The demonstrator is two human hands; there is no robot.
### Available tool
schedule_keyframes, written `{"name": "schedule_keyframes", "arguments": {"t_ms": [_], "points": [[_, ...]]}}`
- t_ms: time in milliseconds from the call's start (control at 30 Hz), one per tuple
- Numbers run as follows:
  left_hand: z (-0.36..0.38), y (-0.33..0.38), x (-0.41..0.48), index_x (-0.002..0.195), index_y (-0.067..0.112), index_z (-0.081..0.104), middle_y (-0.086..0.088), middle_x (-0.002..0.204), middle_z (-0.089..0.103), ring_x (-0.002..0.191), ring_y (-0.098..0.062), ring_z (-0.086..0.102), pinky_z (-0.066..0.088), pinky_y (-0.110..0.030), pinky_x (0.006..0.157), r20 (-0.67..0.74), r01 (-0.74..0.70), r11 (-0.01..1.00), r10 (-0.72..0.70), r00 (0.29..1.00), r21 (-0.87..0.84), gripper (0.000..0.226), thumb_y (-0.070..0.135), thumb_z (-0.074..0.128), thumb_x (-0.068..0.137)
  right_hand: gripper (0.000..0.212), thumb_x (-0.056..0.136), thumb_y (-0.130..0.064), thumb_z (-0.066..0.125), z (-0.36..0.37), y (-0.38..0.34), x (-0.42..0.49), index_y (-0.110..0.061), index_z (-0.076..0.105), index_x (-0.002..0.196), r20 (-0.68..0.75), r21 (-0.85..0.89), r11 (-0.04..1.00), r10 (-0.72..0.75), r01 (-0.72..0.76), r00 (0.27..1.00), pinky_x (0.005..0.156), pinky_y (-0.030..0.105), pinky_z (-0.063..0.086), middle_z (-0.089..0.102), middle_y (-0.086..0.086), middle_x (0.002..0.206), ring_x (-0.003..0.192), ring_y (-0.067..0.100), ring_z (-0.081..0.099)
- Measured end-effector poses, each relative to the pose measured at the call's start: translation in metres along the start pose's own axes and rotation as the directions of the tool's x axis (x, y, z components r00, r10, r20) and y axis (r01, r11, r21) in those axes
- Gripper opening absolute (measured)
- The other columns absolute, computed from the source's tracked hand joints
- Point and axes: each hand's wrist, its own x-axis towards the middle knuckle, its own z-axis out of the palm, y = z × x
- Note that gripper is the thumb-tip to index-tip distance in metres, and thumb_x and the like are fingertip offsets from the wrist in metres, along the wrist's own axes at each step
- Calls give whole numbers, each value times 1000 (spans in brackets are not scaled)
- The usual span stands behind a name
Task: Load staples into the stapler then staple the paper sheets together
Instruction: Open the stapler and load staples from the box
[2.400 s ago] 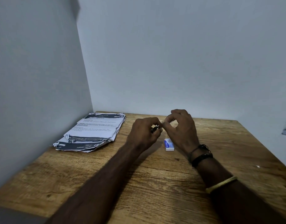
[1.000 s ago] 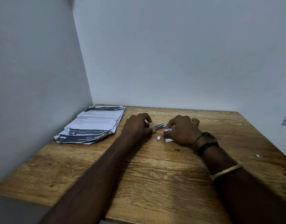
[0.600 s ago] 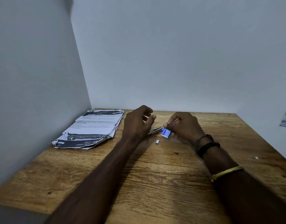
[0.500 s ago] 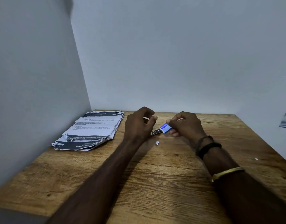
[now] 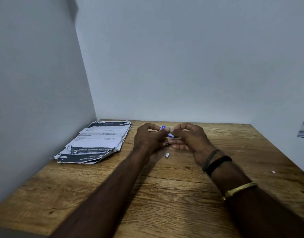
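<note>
Left hand (image 5: 148, 139) and right hand (image 5: 190, 140) are meeting fingertip to fingertip, fingers curling inward, together pinching a small blue box (image 5: 170, 134) between them

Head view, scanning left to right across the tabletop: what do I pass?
Paper stack, left hand, staple box pinched between both hands, right hand, white speck far right.
</note>
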Motion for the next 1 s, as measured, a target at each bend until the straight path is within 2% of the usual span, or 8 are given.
{"name": "schedule_keyframes", "arguments": {"t_ms": [67, 267, 400, 567, 700, 800, 900, 1000], "points": [[-2, 1, -2, 90, 7, 60, -24, 79, 74, 62, -27, 70, 63, -36, 69, -8, 30, 999, -30, 1000, -19, 32, 15, 88, 75, 10, 85, -13, 80, 1, 3, -1, -14, 70, 85, 32, -38, 999, 2, -1, 999, 54, 28, 61, 79, 15, 80, 66, 22, 77], [-6, 8, 2, 89, -4, 64, -17, 66, 72, 52, -21, 69, 59, -24, 52, 20, 73, 991, -71, 997, -116, 19, 3, 80, 81, 9, 92, -14, 73, 0, -3, -2, -6, 73, 97, 89, 50, 999, 1, -5, 996, 60, 30, 64, 79, 15, 81, 73, 25, 79], [-7, 8, 4, 76, -2, 66, -15, 62, 71, 47, -17, 67, 58, -23, 50, 23, 84, 991, -82, 996, -108, 15, 3, 77, 84, 12, 91, -11, 73, -1, -4, -2, -4, 74, 101, 99, 43, 999, 2, -6, 995, 66, 32, 65, 79, 19, 87, 76, 26, 79], [-10, 9, 9, 83, -6, 65, -12, 58, 69, 46, -16, 65, 58, -22, 49, -30, 91, 992, -94, 995, -87, 18, 5, 79, 82, 8, 92, -9, 71, -6, -6, 1, -11, 76, 98, 107, -61, 997, -44, 51, 993, 67, 36, 65, 80, 17, 91, 79, 28, 79], [-11, 9, 9, 87, -2, 65, -18, 68, 67, 49, -19, 63, 58, -25, 54, -46, 92, 994, -95, 994, -60, 18, 5, 80, 82, 15, 91, -3, 68, -10, -6, 0, -15, 77, 90, 118, -170, 978, -99, 119, 988, 63, 33, 64, 80, 10, 86, 75, 24, 78], [-13, 8, 11, 77, -1, 63, -19, 69, 67, 51, -21, 62, 59, -26, 56, -57, 85, 996, -87, 995, -36, 19, 5, 81, 80, 15, 90, -4, 69, -11, -5, 2, -13, 77, 82, 96, -246, 954, -153, 172, 984, 67, 37, 66, 79, 11, 85, 71, 20, 75], [-14, 7, 12, 81, -1, 61, -20, 68, 65, 48, -21, 61, 58, -29, 58, -62, 83, 996, -85, 994, -36, 22, 4, 82, 79, 8, 87, -10, 72, -12, -5, 3, -7, 76, 81, 60, -300, 934, -184, 193, 981, 71, 41, 65, 78, 15, 84, 72, 23, 76], [-14, 7, 12, 87, -2, 63, -22, 72, 66, 49, -21, 62, 60, -28, 57, -70, 84, 995, -87, 994, -47, 22, 5, 82, 78, 5, 83, -6, 73, -13, -5, 4, -8, 76, 80, 70, -348, 911, -210, 221, 975, 72, 42, 65, 78, 13, 79, 70, 21, 76]]}}
